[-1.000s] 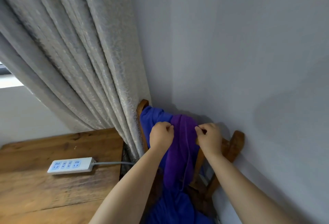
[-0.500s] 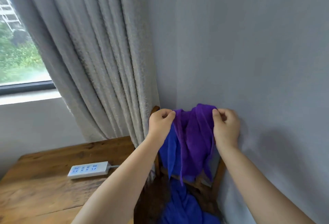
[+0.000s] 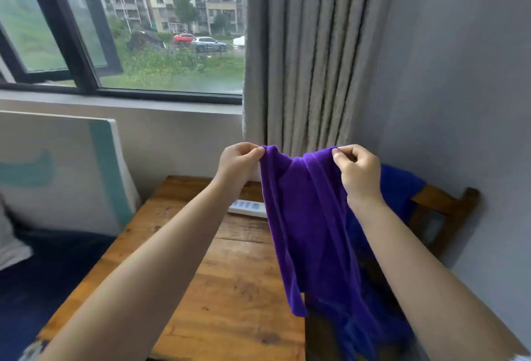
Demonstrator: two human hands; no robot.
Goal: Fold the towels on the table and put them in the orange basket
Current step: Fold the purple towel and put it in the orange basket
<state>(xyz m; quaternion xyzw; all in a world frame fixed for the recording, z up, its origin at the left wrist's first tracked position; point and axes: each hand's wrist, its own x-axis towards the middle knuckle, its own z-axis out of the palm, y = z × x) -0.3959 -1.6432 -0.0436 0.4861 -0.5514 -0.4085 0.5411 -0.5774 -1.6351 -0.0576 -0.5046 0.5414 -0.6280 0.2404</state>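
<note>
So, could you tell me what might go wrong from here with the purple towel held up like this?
1. Both the left hand and the right hand only pinch the purple towel at its top edge, so a corner could slip free.
2. Its lower end hangs bunched beside the table edge, so it may land creased.
3. The power strip lies where the towel might be spread.

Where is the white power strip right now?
The white power strip lies on the wooden table toward its far edge, partly hidden behind the held-up purple towel.
</note>
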